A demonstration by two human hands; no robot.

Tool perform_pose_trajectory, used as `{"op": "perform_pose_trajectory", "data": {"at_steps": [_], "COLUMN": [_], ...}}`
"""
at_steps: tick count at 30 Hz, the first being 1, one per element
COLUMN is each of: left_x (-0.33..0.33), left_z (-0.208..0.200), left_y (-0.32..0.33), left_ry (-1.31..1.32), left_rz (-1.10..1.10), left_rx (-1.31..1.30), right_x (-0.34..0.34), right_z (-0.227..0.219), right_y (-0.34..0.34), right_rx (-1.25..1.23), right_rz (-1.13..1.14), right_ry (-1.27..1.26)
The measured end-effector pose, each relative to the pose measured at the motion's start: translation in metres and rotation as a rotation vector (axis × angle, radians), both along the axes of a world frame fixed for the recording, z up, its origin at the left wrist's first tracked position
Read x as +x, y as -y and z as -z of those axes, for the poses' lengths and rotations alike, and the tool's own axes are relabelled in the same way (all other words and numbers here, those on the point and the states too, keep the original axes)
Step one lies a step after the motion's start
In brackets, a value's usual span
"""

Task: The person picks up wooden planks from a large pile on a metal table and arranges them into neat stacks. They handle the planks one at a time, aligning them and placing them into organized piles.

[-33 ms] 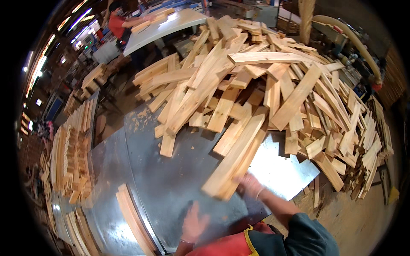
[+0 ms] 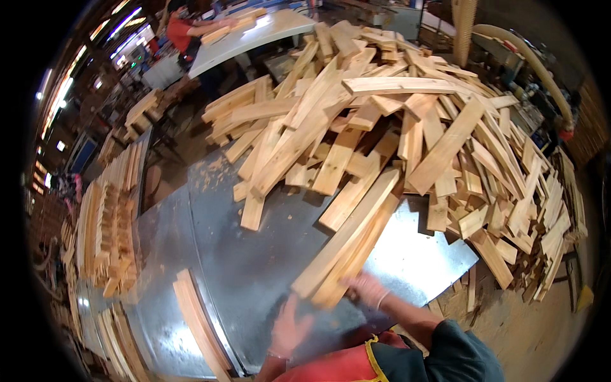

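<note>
Two long wooden boards jut toward me from the pile over the metal table, side by side. At the near end of the right-hand wooden board, my right hand has its fingers curled against the edge, gripping it. Just short of the end of the left-hand wooden board, my left hand is open, fingers apart, somewhat blurred. It holds nothing. Farther left, a short stack of boards lies along a seam of the table.
A large heap of loose boards covers the far and right side. Stacked boards line the left edge, with more boards nearer me. A co-worker handles boards at a pale table. A ribbed hose hangs behind.
The two boards have slid a little toward me, their near ends lower now. My right hand has moved slightly left and down with them; my left hand is closer to the board ends.
</note>
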State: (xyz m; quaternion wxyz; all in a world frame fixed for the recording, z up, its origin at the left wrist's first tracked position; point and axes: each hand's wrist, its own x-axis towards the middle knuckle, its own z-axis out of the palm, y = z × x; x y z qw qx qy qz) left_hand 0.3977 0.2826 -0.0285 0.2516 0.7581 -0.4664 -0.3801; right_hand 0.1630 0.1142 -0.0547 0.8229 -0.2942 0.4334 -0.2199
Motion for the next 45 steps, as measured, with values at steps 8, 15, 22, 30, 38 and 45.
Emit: {"op": "perform_pose_trajectory", "data": {"at_steps": [8, 15, 22, 30, 38, 45], "left_x": [0.019, 0.01, 0.111, 0.189, 0.243, 0.145], "left_z": [-0.026, -0.048, -0.043, -0.035, 0.006, 0.021], "left_y": [0.029, -0.031, -0.132, -0.229, -0.243, -0.104], "left_ry": [0.576, 0.17, -0.519, -0.858, 0.621, 0.688], "left_rz": [0.384, 0.24, 0.089, -0.653, -0.606, -0.138], "left_rx": [0.511, 0.392, 0.264, -0.117, 0.306, 0.043], "right_x": [0.041, 0.086, 0.158, 0.121, 0.116, 0.137], "right_z": [0.059, 0.018, -0.067, 0.006, 0.035, 0.054], "right_y": [-0.146, -0.209, -0.203, -0.195, -0.134, -0.104], "right_rx": [0.243, 0.256, -0.446, -0.116, -0.11, -0.05], "right_rz": [-0.179, -0.305, -1.254, -0.611, -0.413, -0.424], "right_ry": [0.043, 0.041, -0.095, -0.257, -0.236, -0.244]}}
